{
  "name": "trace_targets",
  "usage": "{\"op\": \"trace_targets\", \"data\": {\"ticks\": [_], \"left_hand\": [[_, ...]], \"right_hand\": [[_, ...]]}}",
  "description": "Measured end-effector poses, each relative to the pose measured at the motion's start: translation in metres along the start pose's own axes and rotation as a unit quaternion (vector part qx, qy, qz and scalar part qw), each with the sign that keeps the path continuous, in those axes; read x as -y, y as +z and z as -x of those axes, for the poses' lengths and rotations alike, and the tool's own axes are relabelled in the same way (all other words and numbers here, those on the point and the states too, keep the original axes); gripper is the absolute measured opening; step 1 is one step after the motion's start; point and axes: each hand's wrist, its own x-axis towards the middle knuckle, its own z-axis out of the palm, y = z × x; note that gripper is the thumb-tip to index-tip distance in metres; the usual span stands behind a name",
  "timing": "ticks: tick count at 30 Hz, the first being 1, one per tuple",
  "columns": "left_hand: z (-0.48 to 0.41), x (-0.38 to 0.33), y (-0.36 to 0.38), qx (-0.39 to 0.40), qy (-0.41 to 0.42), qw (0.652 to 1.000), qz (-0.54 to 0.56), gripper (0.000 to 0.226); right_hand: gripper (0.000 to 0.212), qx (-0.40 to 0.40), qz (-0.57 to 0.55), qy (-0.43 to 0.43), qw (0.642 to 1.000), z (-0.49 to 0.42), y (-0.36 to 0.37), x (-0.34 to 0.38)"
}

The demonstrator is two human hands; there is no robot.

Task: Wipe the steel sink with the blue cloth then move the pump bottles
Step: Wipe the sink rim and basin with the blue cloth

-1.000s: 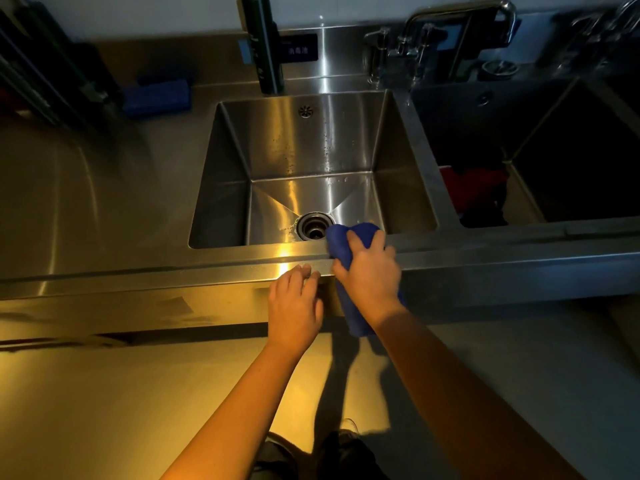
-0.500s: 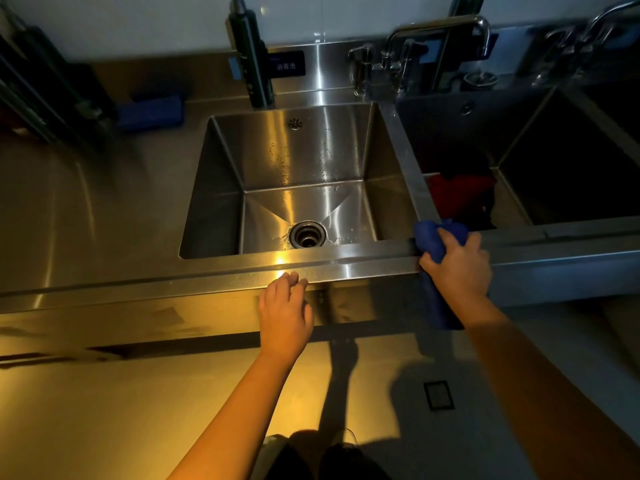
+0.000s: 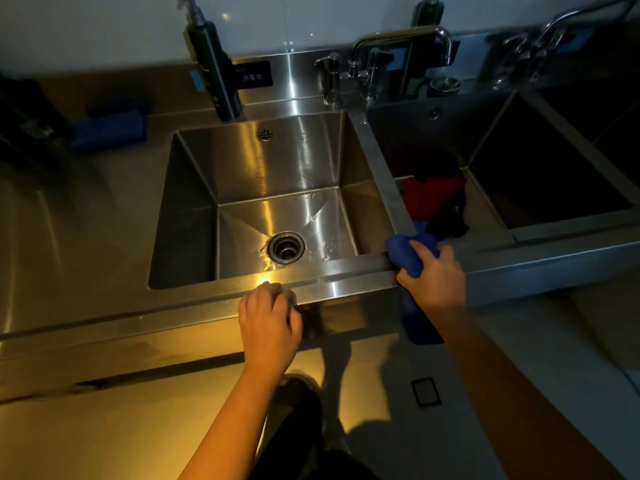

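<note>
The steel sink (image 3: 194, 216) fills the middle of the view, with a round drain (image 3: 286, 247) in its floor. My right hand (image 3: 434, 277) grips the blue cloth (image 3: 403, 252) and presses it on the sink's front rim at the front right corner; the cloth's tail hangs down the front panel. My left hand (image 3: 268, 318) rests on the front rim below the drain, fingers curled over the edge, holding nothing. A dark pump bottle (image 3: 216, 76) stands behind the sink at the back left, and a second dark bottle (image 3: 424, 36) stands behind the tap.
A steel tap (image 3: 398, 39) rises at the back right of the sink. The neighbouring basin to the right holds red and dark cloths (image 3: 433, 195). A blue sponge-like block (image 3: 110, 128) lies on the left counter. Another tap (image 3: 561, 22) is at the far right.
My right hand has slid the blue cloth rightward along the front rim, from near the drain to the right corner. My left hand's fingers have curled over the edge.
</note>
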Motion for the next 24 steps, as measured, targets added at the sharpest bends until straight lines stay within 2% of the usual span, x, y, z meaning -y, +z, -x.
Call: {"op": "trace_targets", "data": {"ticks": [2,4,6,8,12,18,24], "left_hand": [[-0.019,-0.006,0.005,-0.01,0.036,0.999,0.014,0.032],[-0.043,-0.017,0.009,0.004,0.061,0.997,0.039,0.035],[-0.066,-0.031,0.012,0.023,0.081,0.994,0.062,0.037],[-0.088,-0.042,0.018,0.042,0.098,0.991,0.084,0.04],[-0.127,-0.058,0.032,0.081,0.121,0.983,0.115,0.04],[-0.165,-0.062,0.058,0.124,0.143,0.975,0.117,0.044],[-0.183,-0.073,0.076,0.127,0.133,0.976,0.118,0.042]], "right_hand": [[0.033,-0.057,-0.034,-0.053,0.996,0.002,-0.004,0.006],[0.032,-0.087,-0.075,-0.046,0.992,0.005,-0.005,0.006],[0.038,-0.022,-0.067,0.026,0.997,-0.004,-0.009,0.004],[0.054,0.038,-0.085,0.083,0.992,-0.013,-0.007,-0.002],[0.06,0.003,-0.142,0.078,0.987,-0.038,-0.017,0.002],[0.06,-0.026,-0.135,0.065,0.988,-0.078,-0.035,0.002],[0.061,-0.027,-0.114,0.03,0.993,-0.129,-0.049,0.002]]}}
